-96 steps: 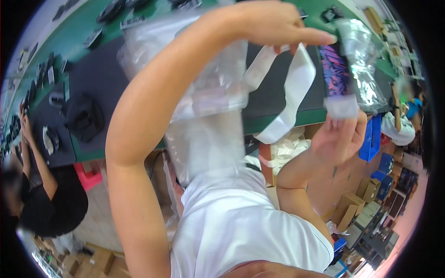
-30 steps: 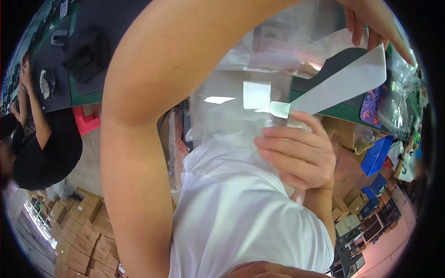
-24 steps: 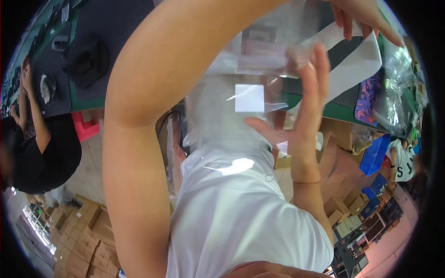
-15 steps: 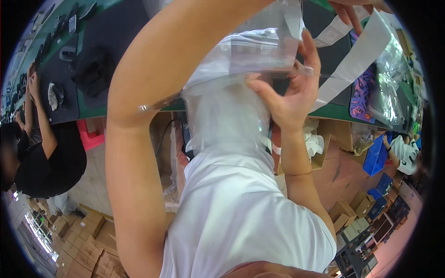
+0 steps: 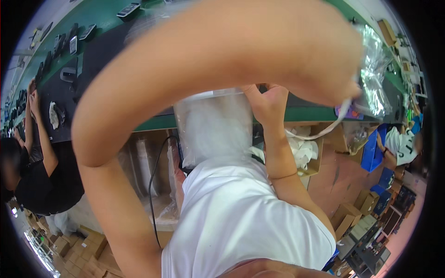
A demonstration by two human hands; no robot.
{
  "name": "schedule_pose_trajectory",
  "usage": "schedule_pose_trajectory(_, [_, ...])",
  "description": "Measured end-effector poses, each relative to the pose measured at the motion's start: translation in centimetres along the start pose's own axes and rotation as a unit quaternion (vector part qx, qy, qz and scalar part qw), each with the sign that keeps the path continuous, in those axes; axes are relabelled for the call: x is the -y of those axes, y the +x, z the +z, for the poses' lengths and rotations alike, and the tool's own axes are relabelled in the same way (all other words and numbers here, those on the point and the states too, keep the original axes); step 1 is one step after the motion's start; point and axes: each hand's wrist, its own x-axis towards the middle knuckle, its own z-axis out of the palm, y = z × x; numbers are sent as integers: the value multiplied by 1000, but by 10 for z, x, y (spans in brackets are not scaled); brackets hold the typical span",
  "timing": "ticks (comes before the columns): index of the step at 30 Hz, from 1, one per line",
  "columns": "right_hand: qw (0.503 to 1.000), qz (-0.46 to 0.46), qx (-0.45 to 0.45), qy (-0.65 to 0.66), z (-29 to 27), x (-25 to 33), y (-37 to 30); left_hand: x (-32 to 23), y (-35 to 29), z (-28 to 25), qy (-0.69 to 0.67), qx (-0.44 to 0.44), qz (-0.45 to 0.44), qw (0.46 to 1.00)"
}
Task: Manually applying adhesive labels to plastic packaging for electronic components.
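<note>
Across the upper half of the frame the person's left forearm sweeps in a wide arc, so close to the camera that it blurs and hides much of the green-edged dark work table (image 5: 92, 51) behind it. At upper right the left hand (image 5: 345, 90) is mostly out of sight behind that arm; it appears to pinch a white paper strip (image 5: 320, 134), which curves down and left from it, though the grip itself cannot be made out. Crinkled shiny plastic wrap (image 5: 373, 88) bunches just beside that hand.

Centre frame, a clear plastic bag (image 5: 213, 125) hangs upright against the table edge, above the white shirt, its mouth at the top. It looks cloudy and faintly wrinkled, with something pale inside that cannot be told. The right hand (image 5: 266, 102) is closed on the bag's upper right corner, fingers curled over the rim, probably to keep it taut and upright while the strip is peeled.

Lower down, just right of the bag, a cardboard box (image 5: 313, 160) holds crumpled white strips. At left a co-worker in black reaches toward small devices (image 5: 74, 44) on the table.
</note>
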Motion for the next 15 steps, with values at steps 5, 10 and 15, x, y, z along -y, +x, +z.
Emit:
schedule_pose_trajectory(5, [992, 105, -1, 69, -11, 36, 24, -2, 12, 38, 110, -112, 63, 986])
schedule_pose_trajectory(10, [986, 131, 6, 101, 3, 34, 23, -50, -41, 83, 293, -71, -18, 953])
schedule_pose_trajectory(15, [987, 150, 15, 49, 5, 32, 24, -64, -48, 104, 455, -89, -79, 883])
